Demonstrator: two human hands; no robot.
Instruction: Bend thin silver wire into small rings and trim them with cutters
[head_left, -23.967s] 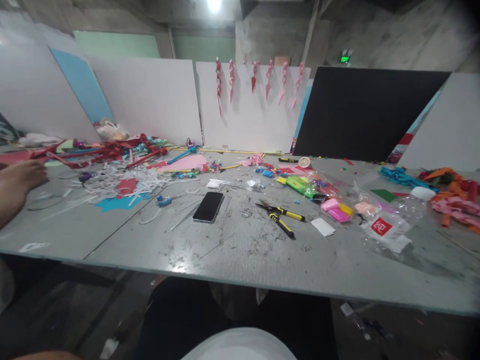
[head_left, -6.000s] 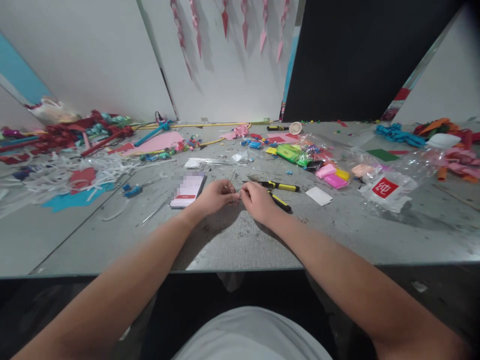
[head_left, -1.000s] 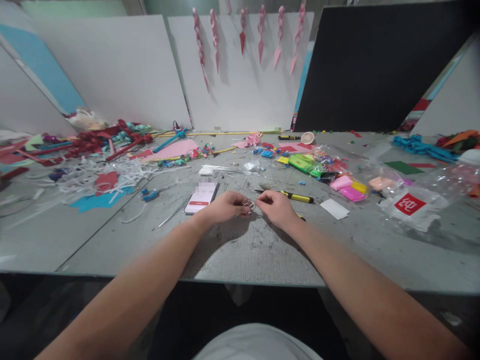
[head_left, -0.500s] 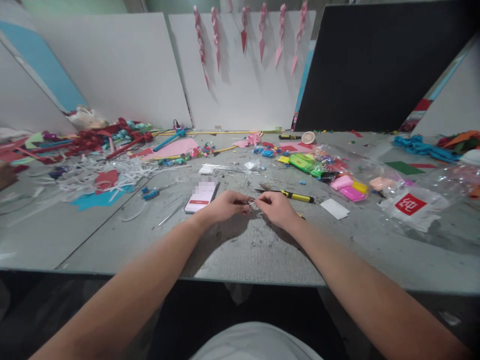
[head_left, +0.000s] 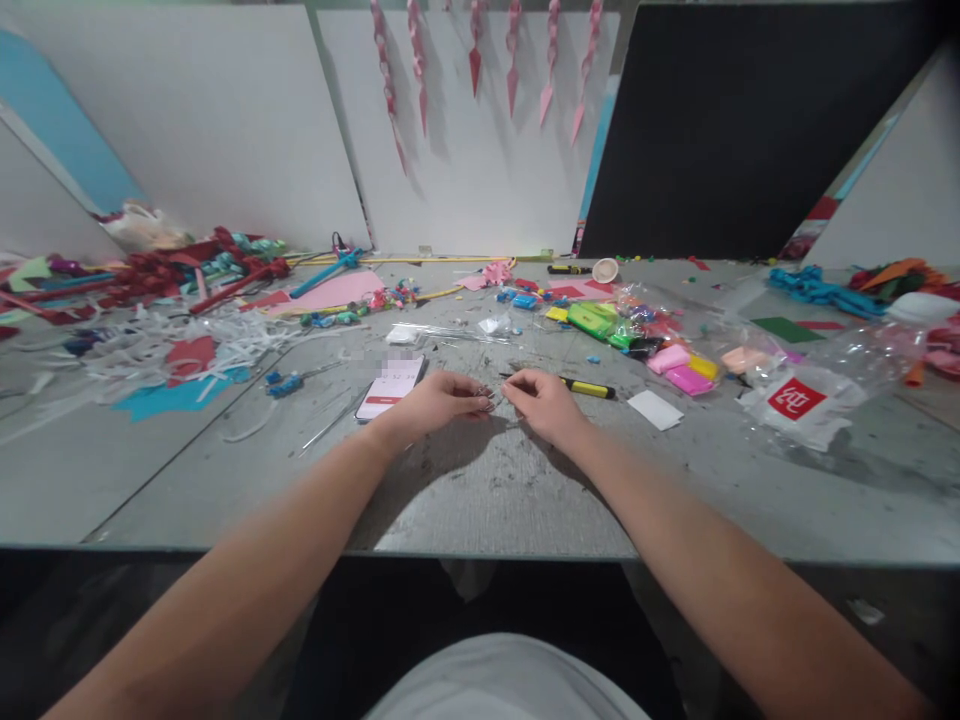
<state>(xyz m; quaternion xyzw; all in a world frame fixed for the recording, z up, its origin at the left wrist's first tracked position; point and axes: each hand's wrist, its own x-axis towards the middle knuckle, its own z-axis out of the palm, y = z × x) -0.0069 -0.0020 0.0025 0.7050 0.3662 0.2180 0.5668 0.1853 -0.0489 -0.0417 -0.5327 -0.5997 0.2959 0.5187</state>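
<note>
Above the grey table, my left hand (head_left: 453, 398) is closed in a pinch on a small, thin, bent wire-like piece (head_left: 489, 394), partly hidden by the fingers. Close on its right, my right hand (head_left: 543, 401) pinches with thumb and forefinger; what lies in that pinch is too small to make out. A narrow gap separates the fingertips of the two hands. Just behind my right hand lies a black and yellow utility knife (head_left: 589, 387), partly covered by it. Beside my left wrist rests a lit phone (head_left: 389, 390).
Thin metal wires (head_left: 330, 424) lie left of the phone. White paper strips (head_left: 150, 345) and a blue paper piece (head_left: 180, 393) sit further left. To the right are a white card (head_left: 655, 409), colourful clay packs (head_left: 596, 321) and a clear plastic bottle (head_left: 874, 355). Boards (head_left: 465, 180) stand behind.
My hands have drawn slightly apart, widening the gap between the fingertips. The whole view has shifted a little, and another person's hand at the left edge is out of view.
</note>
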